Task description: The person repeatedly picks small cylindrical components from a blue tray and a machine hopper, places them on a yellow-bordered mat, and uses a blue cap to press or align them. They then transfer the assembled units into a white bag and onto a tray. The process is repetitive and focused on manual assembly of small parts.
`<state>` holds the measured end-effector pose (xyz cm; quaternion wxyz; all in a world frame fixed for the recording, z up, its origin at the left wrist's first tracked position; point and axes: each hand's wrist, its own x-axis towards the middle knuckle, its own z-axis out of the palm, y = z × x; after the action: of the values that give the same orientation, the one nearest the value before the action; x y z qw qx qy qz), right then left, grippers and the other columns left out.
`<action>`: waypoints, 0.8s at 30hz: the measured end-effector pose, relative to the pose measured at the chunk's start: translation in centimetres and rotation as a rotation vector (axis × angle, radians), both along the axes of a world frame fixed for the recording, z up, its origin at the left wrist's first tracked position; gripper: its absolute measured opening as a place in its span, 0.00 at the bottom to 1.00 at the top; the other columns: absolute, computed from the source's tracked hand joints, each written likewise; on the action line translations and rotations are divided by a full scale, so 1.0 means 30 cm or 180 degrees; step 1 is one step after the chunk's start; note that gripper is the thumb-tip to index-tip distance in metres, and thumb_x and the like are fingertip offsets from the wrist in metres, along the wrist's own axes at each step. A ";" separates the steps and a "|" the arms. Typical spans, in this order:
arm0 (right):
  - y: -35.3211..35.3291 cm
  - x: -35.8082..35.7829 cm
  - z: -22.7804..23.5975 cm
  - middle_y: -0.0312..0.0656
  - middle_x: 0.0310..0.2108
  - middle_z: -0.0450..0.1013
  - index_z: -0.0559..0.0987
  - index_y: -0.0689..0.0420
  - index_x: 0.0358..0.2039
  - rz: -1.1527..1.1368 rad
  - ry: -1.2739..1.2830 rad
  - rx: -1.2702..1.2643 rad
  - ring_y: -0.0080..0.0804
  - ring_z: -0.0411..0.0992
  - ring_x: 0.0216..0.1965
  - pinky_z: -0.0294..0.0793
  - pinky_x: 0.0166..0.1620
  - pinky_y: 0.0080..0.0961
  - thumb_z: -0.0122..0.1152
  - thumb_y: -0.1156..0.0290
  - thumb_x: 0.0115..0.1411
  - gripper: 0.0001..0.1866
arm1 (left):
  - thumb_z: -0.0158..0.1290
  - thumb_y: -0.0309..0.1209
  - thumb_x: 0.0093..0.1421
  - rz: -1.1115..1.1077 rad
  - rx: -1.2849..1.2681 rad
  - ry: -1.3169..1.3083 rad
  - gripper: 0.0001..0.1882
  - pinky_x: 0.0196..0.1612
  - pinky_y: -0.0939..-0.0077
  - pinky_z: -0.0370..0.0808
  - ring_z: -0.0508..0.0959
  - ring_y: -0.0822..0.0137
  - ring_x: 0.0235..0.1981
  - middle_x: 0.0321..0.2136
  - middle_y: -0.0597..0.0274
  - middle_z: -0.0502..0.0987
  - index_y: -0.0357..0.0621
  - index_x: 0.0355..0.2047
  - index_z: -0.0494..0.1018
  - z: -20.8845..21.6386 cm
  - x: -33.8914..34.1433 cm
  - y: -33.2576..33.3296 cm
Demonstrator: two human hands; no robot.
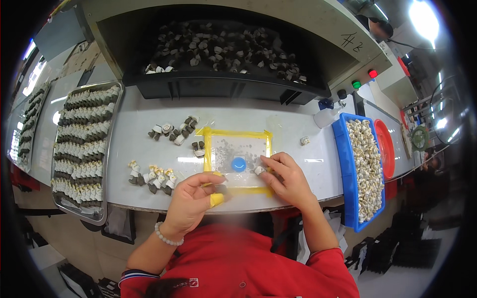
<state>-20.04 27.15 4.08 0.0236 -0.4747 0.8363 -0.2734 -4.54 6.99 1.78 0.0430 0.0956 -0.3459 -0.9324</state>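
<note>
Yellow tape wraps the thumb and a fingertip of my left hand (191, 198). It pinches a small dark grey figurine part (220, 189), partly blurred, at the near edge of a work patch framed with yellow tape (238, 132). Across the patch, my right hand (289, 181) is closed on a small white figurine part (259, 170) between thumb and finger. A round blue cap (239, 164) lies on the patch between both hands, with wet-looking spots around it. To the left are a row of joined white-and-grey figurines (158, 180) and several loose white-and-grey body pieces (183, 131).
A metal tray (103, 206) with rows of figurines stands left. At the back, a black bin (208, 88) holds many grey-and-white parts under a hood. On the right are a blue crate (352, 198) of small whitish parts, a red lid (385, 149) and a clear bottle (325, 117).
</note>
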 end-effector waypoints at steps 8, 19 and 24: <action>-0.024 0.001 -0.033 0.43 0.30 0.73 0.80 0.61 0.36 -0.0090 0.0453 -0.0206 0.38 0.72 0.31 0.73 0.34 0.29 0.67 0.75 0.48 0.13 | 0.53 0.20 0.59 -0.0233 0.0581 -0.0074 0.14 0.46 0.67 0.79 0.79 0.58 0.40 0.49 0.46 0.72 0.34 0.46 0.72 -0.015 0.001 0.014; -0.099 -0.014 0.027 0.42 0.30 0.73 0.81 0.59 0.34 0.0100 0.0026 -0.0220 0.38 0.72 0.32 0.73 0.35 0.31 0.65 0.76 0.47 0.10 | 0.53 0.18 0.57 0.0036 0.0435 -0.0200 0.15 0.47 0.66 0.77 0.79 0.58 0.40 0.47 0.48 0.73 0.36 0.46 0.68 0.000 0.009 0.028; -0.143 -0.023 0.031 0.42 0.30 0.73 0.81 0.58 0.34 0.0434 0.0213 -0.0037 0.40 0.72 0.34 0.72 0.38 0.34 0.63 0.72 0.49 0.10 | 0.53 0.15 0.55 0.0171 0.0075 -0.0326 0.18 0.49 0.64 0.77 0.79 0.59 0.42 0.44 0.47 0.75 0.34 0.47 0.67 -0.027 0.015 0.029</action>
<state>-20.71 22.86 4.99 0.0114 -0.5396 0.8007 -0.2600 -4.09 7.86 0.99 0.0492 0.1530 -0.3339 -0.9288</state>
